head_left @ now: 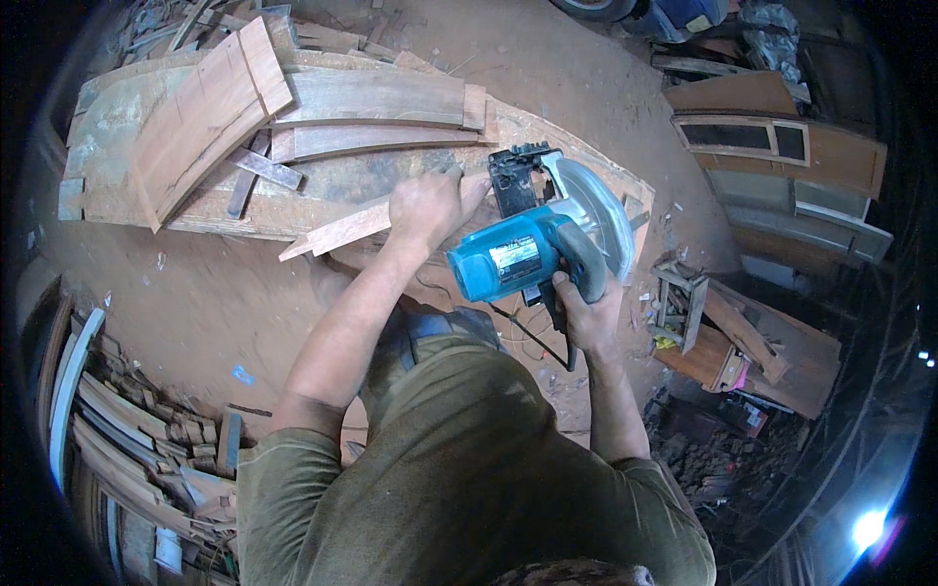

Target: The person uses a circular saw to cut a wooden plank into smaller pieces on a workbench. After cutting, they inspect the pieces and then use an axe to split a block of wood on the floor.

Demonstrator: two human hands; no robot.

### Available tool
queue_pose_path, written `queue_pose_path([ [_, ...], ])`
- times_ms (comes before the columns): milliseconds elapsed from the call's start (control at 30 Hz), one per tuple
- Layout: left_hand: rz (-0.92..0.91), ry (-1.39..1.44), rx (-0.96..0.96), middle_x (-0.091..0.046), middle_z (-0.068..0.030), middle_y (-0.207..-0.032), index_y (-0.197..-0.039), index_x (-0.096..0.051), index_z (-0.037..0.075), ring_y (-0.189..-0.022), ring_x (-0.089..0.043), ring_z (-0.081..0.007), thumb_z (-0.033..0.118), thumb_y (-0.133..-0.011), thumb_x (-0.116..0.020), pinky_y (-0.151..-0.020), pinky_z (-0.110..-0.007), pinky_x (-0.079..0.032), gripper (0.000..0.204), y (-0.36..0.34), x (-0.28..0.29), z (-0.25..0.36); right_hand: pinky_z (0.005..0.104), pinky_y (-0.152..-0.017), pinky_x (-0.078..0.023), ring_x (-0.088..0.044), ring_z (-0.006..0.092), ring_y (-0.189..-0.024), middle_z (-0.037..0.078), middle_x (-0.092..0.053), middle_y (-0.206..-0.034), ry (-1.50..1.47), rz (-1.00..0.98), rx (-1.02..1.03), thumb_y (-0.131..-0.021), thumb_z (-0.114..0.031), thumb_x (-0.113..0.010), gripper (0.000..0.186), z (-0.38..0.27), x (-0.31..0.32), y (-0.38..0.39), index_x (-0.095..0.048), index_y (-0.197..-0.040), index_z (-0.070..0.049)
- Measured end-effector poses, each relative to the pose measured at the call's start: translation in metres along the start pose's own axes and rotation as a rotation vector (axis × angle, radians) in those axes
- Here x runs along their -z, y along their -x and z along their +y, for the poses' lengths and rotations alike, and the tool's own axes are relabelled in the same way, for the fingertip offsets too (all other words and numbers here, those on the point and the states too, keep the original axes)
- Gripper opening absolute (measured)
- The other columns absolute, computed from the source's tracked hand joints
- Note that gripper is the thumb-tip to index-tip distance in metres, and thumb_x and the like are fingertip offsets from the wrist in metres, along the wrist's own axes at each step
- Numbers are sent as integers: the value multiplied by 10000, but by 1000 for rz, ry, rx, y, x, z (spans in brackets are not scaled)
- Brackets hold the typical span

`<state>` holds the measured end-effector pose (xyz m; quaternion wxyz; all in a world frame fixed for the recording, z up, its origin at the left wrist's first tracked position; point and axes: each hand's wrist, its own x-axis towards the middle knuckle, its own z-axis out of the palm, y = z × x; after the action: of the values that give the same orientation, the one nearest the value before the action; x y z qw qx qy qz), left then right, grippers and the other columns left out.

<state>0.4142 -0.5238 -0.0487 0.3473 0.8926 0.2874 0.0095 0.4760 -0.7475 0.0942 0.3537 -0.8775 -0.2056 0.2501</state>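
My right hand (590,313) is wrapped round the rear handle of a teal circular saw (508,258). The saw stands tilted at the right part of the worktop, with its silver guard on the right and its black base toward the wood. With my left hand (425,207) I grip a narrow, pale strip of wood (344,230) near the front edge of the wooden worktop (337,168). One end of the strip reaches toward the saw's base. The blade's edge and the spot where it meets the wood are hidden from here.
Behind my hands lie curved boards (376,98), a wide plank (210,117) and short dark offcuts (266,168). Stacked lumber (147,439) is at the lower left. A small wooden stool (681,303) and leaning panels (782,146) stand right. The saw's cord (528,337) hangs below it.
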Motion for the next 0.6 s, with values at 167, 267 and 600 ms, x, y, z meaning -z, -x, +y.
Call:
queue_pose_path([
  [167, -40, -4, -12, -735, -195, -798, -944, -734, 39, -788, -740, -350, 543, -979, -509, -694, -468, -591, 553, -2, 3, -2, 340, -843, -517, -636, 179, -947, 93, -668, -1040, -93, -21, -77, -870, -56, -657, 416, -4, -5, -1, -638, -1284, -13],
  [267, -50, 6, -29, -736, -193, -800, -959, -728, 40, -789, -744, -343, 534, -988, -503, -703, -469, -596, 543, -1, 3, -3, 352, -900, -507, -637, 196, -995, 104, -676, -1083, -78, -5, -43, -869, -68, -658, 426, 2, -5, -2, -636, -1290, -15],
  [600, -47, 29, -26, -718, -210, -777, -965, -712, 65, -766, -731, -378, 515, -988, -506, -676, -495, -586, 496, 1, 0, -4, 363, -964, -487, -634, 205, -1065, 108, -690, -1137, -110, 10, -61, -863, -94, -678, 451, 4, -7, 2, -637, -1306, -22],
])
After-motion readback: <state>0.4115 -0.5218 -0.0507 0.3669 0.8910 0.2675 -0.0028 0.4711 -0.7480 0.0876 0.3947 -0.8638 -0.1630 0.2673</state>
